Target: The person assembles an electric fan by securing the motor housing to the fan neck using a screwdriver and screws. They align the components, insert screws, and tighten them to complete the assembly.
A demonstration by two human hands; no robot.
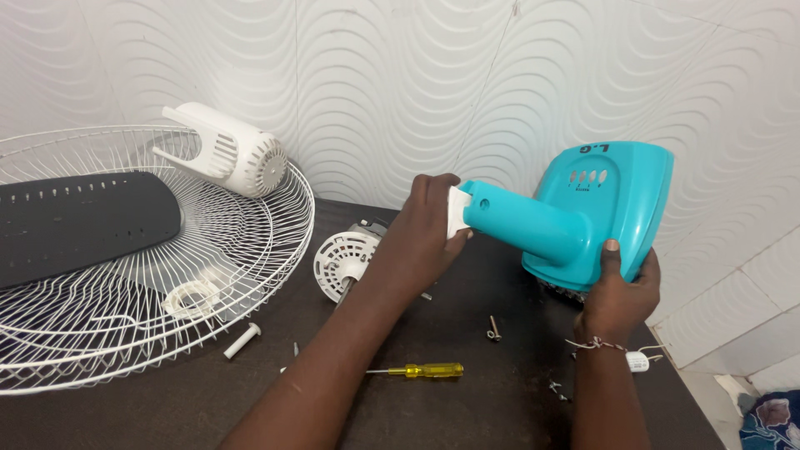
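The landmark here is the turquoise plastic fan-motor housing (596,212), a rounded shell with a long neck, held in the air above the right part of the dark brown tabletop (467,400). The right hand (618,287) cups the wide end from below, thumb up against the shell and fingers wrapped behind it. The left hand (427,233) closes around the small white plastic end piece (457,212) at the tip of the neck, pinching it between thumb and fingers.

By the look of it, the step in hand is work on that white piece at the neck, fitting it or pulling it off; which of the two cannot be told. Either way the next move seems to call for a steady hold on the shell while the left fingers work the piece straight along the neck.

Below the housing lie a yellow-handled screwdriver (421,370), a loose metal screw (493,329) and a small white cord switch (637,361). Left of the housing a round white ribbed motor part (343,262) stands on the table. Farther left rests a large white wire fan guard (242,250), with a black flat perforated plastic panel (83,221) lying in it, a white slotted motor cover (229,150) on its far rim, and a short white plastic peg (242,340) just beside its near edge.

Behind everything stands a white wall with a raised wave pattern (375,75), and to the right of the housing a white tiled wall (742,283)
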